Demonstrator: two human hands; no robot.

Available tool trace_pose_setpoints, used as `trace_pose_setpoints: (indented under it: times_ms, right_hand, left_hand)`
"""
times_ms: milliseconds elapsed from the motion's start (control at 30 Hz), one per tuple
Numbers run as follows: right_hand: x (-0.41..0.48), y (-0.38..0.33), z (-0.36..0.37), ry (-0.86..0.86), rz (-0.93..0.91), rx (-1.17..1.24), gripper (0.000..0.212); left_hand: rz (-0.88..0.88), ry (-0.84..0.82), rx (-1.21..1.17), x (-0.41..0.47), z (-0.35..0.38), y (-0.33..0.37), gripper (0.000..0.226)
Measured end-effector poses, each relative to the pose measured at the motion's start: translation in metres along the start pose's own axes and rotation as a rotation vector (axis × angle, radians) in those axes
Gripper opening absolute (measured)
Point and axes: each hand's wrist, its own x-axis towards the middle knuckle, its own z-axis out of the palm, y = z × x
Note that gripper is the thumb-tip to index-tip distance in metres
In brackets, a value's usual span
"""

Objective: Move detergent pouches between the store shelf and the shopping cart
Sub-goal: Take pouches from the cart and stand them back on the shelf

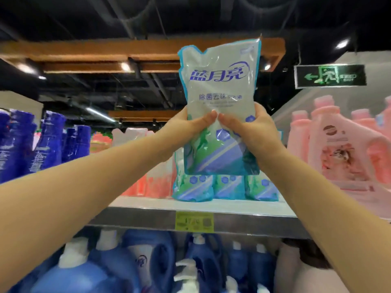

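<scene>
A pale blue-green detergent pouch with blue lettering is held upright in the air above the top shelf. My left hand grips its left side and my right hand grips its right side, thumbs meeting on the front at mid-height. Behind and below it, a row of matching pouches stands on the white shelf. The shopping cart is out of sight.
Pink pouches stand left of the row. Dark blue bottles fill the left of the shelf, pink jugs the right. A yellow price tag hangs on the shelf edge. Blue bottles with white caps crowd the lower shelf.
</scene>
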Motion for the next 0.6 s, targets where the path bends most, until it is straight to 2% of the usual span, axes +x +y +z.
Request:
trace_pose_setpoints:
  times_ms: [67, 300, 400, 500, 600]
  right_hand:
    - [0.019, 0.025, -0.001, -0.006, 0.001, -0.026, 0.062]
    - [0.024, 0.085, -0.015, -0.073, 0.046, -0.224, 0.068]
    - [0.024, 0.102, -0.028, -0.090, 0.122, -0.301, 0.057]
    - [0.026, 0.118, -0.043, -0.095, 0.230, -0.340, 0.047]
    - [0.031, 0.128, -0.056, -0.160, 0.342, -0.398, 0.053]
  left_hand:
    - [-0.067, -0.024, -0.028, 0.020, 0.002, -0.019, 0.051]
    - [-0.290, -0.110, -0.235, 0.052, 0.027, -0.094, 0.044]
    - [-0.289, -0.115, -0.272, 0.061, 0.047, -0.122, 0.032]
    - [-0.336, -0.138, -0.249, 0.065, 0.062, -0.142, 0.050]
    - [-0.382, -0.152, -0.177, 0.066, 0.073, -0.150, 0.042]
